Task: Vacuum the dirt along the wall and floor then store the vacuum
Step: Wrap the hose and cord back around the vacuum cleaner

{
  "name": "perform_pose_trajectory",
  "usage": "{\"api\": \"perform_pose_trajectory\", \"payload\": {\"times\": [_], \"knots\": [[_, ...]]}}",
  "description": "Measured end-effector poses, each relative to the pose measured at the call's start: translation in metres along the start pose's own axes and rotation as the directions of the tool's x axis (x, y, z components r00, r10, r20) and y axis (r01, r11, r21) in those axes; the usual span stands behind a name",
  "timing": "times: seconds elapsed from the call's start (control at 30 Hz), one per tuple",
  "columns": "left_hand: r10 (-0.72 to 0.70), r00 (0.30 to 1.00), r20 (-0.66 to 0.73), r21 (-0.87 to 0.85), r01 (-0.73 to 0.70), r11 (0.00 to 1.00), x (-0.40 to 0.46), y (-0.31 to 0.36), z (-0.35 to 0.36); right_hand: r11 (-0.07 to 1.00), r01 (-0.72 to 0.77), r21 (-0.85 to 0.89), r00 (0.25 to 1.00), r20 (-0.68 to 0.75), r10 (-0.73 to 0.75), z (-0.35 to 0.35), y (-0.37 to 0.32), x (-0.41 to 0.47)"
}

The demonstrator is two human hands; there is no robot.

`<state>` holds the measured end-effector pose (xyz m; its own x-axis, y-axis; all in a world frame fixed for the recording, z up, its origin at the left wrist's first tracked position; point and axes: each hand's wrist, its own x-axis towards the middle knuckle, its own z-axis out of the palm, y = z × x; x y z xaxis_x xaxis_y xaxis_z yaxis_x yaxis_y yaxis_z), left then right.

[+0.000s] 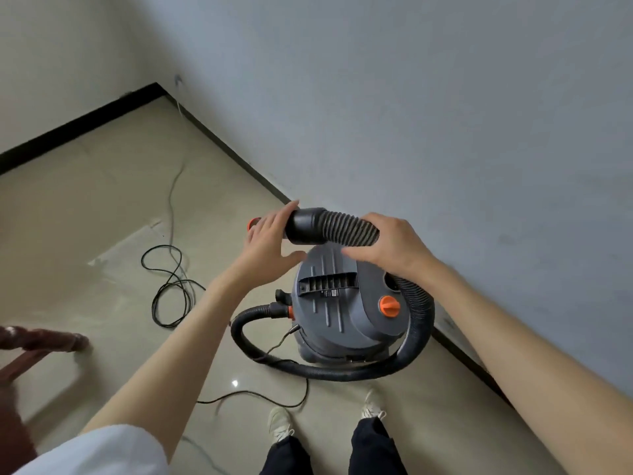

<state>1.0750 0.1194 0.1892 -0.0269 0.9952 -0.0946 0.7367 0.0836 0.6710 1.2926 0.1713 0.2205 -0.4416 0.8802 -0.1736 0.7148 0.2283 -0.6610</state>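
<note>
A grey canister vacuum [337, 303] with an orange knob [389, 306] stands on the tiled floor by the wall. Its black ribbed hose [419, 323] loops from the orange side port [289, 311] round the canister and up to my hands. My right hand [390, 246] grips the hose just behind its smooth black end cuff [306, 226]. My left hand [269, 243] is at the cuff's open end with fingers straight, its fingertips touching the cuff. An orange part [253, 223] shows behind the left hand.
The black power cord [171, 286] lies in loops on the floor to the left and trails toward the room corner. A dark wooden chair [37, 341] stands at the left edge. The grey wall [445, 132] with a black skirting runs along the right. My feet [281, 423] stand behind the vacuum.
</note>
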Motion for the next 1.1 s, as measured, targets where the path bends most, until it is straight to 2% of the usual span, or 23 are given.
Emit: {"api": "perform_pose_trajectory", "payload": {"times": [0.03, 0.1, 0.17, 0.27, 0.4, 0.53, 0.6, 0.77, 0.93, 1.1], "knots": [[0.086, 0.996, 0.019, 0.023, -0.086, 0.996, -0.001, -0.002, -0.006, 1.000, -0.001, 0.010, 1.000, -0.011, 0.001, 0.000, -0.010, 0.002], [0.185, 0.981, -0.051, 0.040, -0.183, 0.982, -0.001, -0.006, -0.018, 0.999, -0.006, 0.036, 1.000, -0.017, 0.007, 0.002, -0.024, 0.004], [0.236, 0.962, -0.137, 0.120, -0.221, 0.968, 0.000, -0.010, -0.027, 0.998, -0.007, 0.056, 0.999, -0.033, 0.009, 0.004, -0.033, 0.004], [0.263, 0.947, -0.183, 0.195, -0.228, 0.954, 0.000, -0.014, -0.033, 0.997, -0.004, 0.082, 0.996, -0.090, 0.012, 0.008, -0.041, 0.004], [0.154, 0.959, -0.240, 0.009, -0.156, 0.988, 0.000, -0.021, -0.036, 0.986, -0.035, 0.165, 0.985, -0.163, 0.062, 0.015, -0.032, 0.000], [-0.008, 0.951, -0.309, -0.226, -0.065, 0.972, 0.006, -0.021, -0.043, 0.916, -0.168, 0.365, 0.929, -0.251, 0.271, 0.025, -0.002, -0.010], [-0.091, 0.947, -0.309, -0.312, -0.010, 0.950, 0.012, -0.015, -0.044, 0.869, -0.223, 0.443, 0.903, -0.241, 0.354, 0.034, 0.013, -0.015], [-0.232, 0.919, -0.319, -0.432, 0.077, 0.899, 0.032, -0.007, -0.038, 0.808, -0.345, 0.477, 0.856, -0.194, 0.479, 0.053, 0.051, -0.020], [-0.319, 0.902, -0.292, -0.468, 0.156, 0.870, 0.046, -0.012, -0.022, 0.879, -0.289, 0.380, 0.863, -0.295, 0.411, 0.023, 0.064, -0.002], [-0.392, 0.893, -0.219, -0.437, 0.270, 0.858, 0.042, -0.030, -0.008, 0.964, -0.235, 0.122, 0.917, -0.302, 0.262, -0.017, 0.074, 0.027]]}}
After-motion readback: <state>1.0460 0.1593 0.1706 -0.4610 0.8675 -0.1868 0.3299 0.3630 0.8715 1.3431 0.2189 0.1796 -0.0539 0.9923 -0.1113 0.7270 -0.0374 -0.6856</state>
